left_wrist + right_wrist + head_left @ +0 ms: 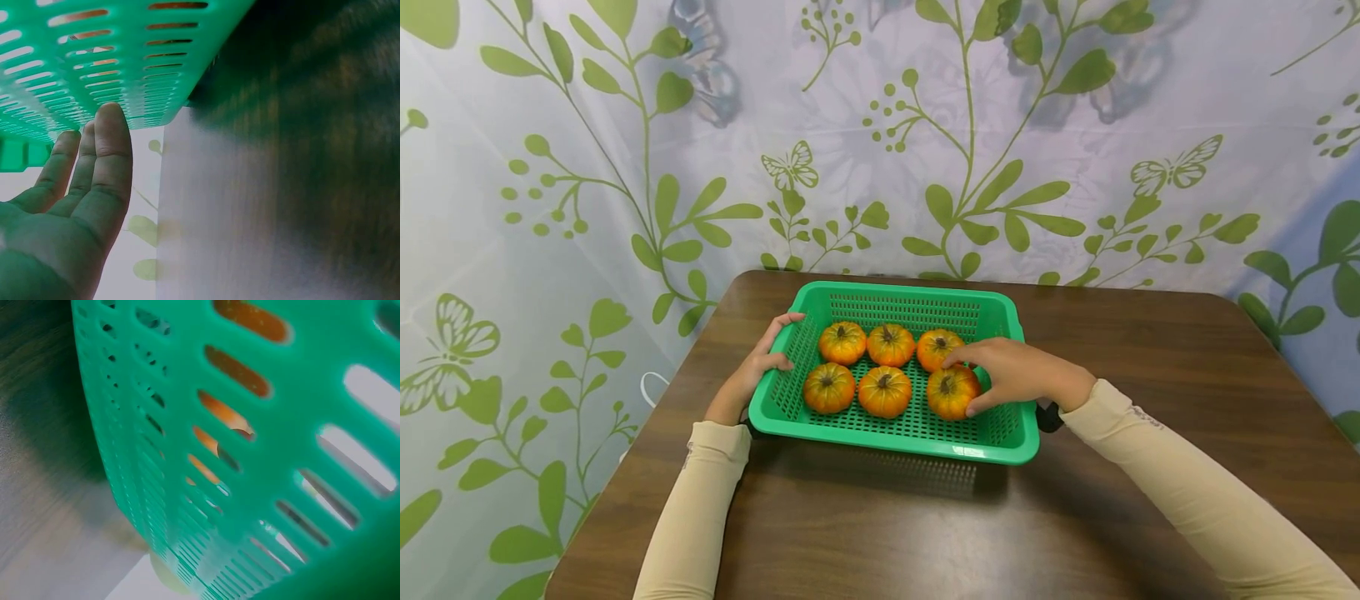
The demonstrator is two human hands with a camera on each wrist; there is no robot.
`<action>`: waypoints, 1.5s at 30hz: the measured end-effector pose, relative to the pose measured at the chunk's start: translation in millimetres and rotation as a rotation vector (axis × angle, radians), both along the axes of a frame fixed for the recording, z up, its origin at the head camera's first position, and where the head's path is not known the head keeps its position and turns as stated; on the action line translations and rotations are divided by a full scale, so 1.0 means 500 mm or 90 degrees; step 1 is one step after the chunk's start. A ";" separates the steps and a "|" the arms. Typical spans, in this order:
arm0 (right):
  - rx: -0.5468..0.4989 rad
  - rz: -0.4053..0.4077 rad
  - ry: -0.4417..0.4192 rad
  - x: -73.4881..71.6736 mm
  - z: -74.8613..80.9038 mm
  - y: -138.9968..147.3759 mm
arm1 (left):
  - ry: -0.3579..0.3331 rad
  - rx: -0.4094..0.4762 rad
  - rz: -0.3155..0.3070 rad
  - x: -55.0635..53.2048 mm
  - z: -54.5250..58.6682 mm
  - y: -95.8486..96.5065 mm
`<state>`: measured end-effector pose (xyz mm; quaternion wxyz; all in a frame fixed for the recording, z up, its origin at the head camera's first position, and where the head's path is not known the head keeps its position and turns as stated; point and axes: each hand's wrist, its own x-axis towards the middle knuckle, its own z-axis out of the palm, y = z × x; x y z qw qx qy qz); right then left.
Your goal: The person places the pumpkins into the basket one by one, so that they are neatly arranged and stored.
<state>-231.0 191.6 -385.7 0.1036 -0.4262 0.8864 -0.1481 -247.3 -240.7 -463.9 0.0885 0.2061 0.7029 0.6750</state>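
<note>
A green slotted plastic basket (895, 443) holds several small orange pumpkins in two rows. At its left end my left hand (752, 371) grips the rim, thumb and index finger over the edge. The left wrist view shows other fingers (112, 156) of that hand extended along the outside of the slotted wall. My right hand (1018, 372) reaches over the right rim and holds the front right pumpkin (951, 393) between thumb and fingers. Behind it sits the back right pumpkin (936, 346), partly covered by the hand. In the right wrist view the basket wall hides most of this hand.
The basket is over a dark brown wooden table (865, 533), towards its back edge. A hanging cloth (850, 150) with green leaves and butterflies rises behind the table. A white cable (651, 387) loops beside the table's left edge.
</note>
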 end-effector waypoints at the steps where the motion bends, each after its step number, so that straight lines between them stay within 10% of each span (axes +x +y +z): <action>1: 0.001 0.000 0.005 0.000 -0.002 -0.002 | 0.000 -0.002 -0.001 0.000 0.000 0.000; 45: 0.078 -0.051 0.132 0.008 -0.032 -0.023 | 0.002 0.022 -0.015 0.000 -0.003 0.000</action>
